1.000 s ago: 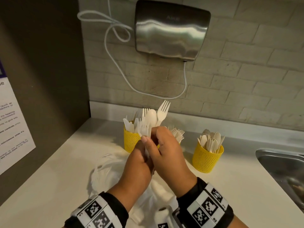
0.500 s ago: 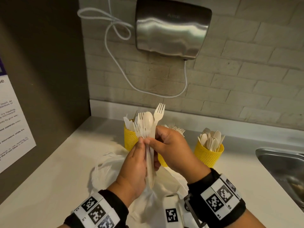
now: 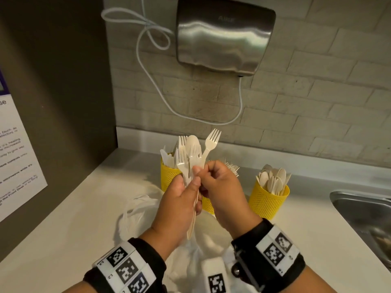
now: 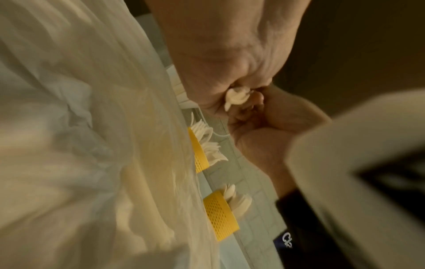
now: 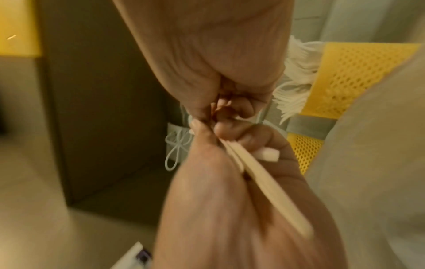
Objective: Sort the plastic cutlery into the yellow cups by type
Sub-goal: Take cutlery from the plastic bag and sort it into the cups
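My left hand (image 3: 186, 187) grips an upright bundle of white plastic cutlery (image 3: 188, 153), forks and a spoon, over the counter. Pressed against it from the right, my right hand (image 3: 206, 173) pinches the handle of one fork (image 3: 211, 142) that leans out of the bundle to the right. Three yellow mesh cups stand behind the hands: the left cup (image 3: 168, 174) holds knives, the middle cup (image 3: 208, 205) is mostly hidden with fork tines (image 3: 232, 168) showing above it, and the right cup (image 3: 268, 203) holds spoons. In the right wrist view the bundle's handles (image 5: 264, 182) run through my left fist.
A crumpled white plastic bag (image 3: 137, 210) lies on the counter (image 3: 69, 218) under my hands. A steel sink (image 3: 364, 210) sits at the right edge. On the brick wall above hangs a metal hand dryer (image 3: 224, 34) with a white cable. A dark panel with a notice (image 3: 19, 153) bounds the left.
The single fork now tilts further right, away from the bundle, and my right hand has shifted a little right along its handle. The left hand keeps hold of the bundle.
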Demonstrator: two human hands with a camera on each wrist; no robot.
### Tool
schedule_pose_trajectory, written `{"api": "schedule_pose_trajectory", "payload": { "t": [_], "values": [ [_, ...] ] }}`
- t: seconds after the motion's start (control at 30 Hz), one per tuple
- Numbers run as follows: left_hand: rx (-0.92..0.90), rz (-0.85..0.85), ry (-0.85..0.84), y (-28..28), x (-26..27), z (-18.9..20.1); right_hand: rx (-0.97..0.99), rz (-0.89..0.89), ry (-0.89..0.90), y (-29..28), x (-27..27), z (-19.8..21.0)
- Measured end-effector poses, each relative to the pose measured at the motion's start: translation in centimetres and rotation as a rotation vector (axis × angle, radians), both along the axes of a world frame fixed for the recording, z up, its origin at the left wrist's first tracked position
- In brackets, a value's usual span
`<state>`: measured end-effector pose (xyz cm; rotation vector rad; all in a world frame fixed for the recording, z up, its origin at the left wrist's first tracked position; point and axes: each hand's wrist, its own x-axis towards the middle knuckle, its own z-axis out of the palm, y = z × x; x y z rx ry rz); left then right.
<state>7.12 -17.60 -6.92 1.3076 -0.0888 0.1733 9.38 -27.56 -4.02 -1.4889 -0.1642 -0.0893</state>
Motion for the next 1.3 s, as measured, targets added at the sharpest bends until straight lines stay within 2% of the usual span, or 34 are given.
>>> {"api": "schedule_pose_trajectory", "payload": {
  "t": [0.07, 0.2, 0.27, 0.43, 0.57, 0.63, 0.83, 0.87, 0.97, 1.0, 1.07, 1.13, 1.17, 1.23, 1.3],
  "values": [
    [0.005, -0.016, 0.018, 0.5, 0.2, 0.2, 0.015, 0.08, 0.033, -0.6, 0.4, 0.3],
    [0.041, 0.086, 0.036, 0.8, 0.5, 0.1, -0.197, 0.093, -0.037, -1.2, 1.0, 1.8],
    [0.044, 0.142, 0.055, 0.9, 0.7, 0.1, -0.273, 0.019, -0.095, -1.2, 1.3, 3.3],
    [-0.05, 0.309, 0.104, 1.9, 1.8, -0.5, -0.334, -0.335, -0.349, -1.3, 4.9, 7.1],
    [-0.089, 0.373, 0.126, 3.0, 2.2, -0.8, -0.563, -0.46, -0.477, 0.8, 7.4, 6.0],
    [-0.107, 0.382, 0.131, 3.3, 2.3, -0.9, -0.617, -0.478, -0.526, 1.9, 8.0, 4.6],
    [-0.177, 0.384, 0.152, 4.2, 2.4, -1.1, -0.915, -0.421, -0.635, 3.5, 10.0, 1.8],
    [-0.182, 0.381, 0.155, 4.4, 2.4, -1.2, -1.007, -0.388, -0.63, 3.5, 10.4, 1.4],
    [-0.175, 0.363, 0.152, 4.5, 2.4, -1.2, -1.459, -0.199, -0.543, 3.6, 11.1, 0.0],
    [-0.171, 0.354, 0.148, 4.4, 2.4, -1.2, -1.537, -0.151, -0.53, 3.5, 11.1, -0.3],
    [-0.159, 0.327, 0.142, 4.2, 2.3, -1.0, -1.471, -0.133, -0.549, 3.1, 10.4, -0.4],
    [-0.126, 0.298, 0.126, 4.0, 2.1, -0.8, -1.168, -0.219, -0.57, 2.6, 9.2, 0.5],
    [-0.102, 0.282, 0.113, 3.8, 1.9, -0.7, -0.965, -0.232, -0.509, 2.3, 8.4, 1.1],
    [-0.043, 0.242, 0.081, 3.3, 1.6, -0.4, -0.58, -0.099, -0.262, 2.2, 6.4, 2.3],
    [0.0, 0.174, 0.062, 2.5, 1.2, -0.3, -0.285, -0.002, -0.073, 2.2, 4.9, 2.3]
  ]
}}
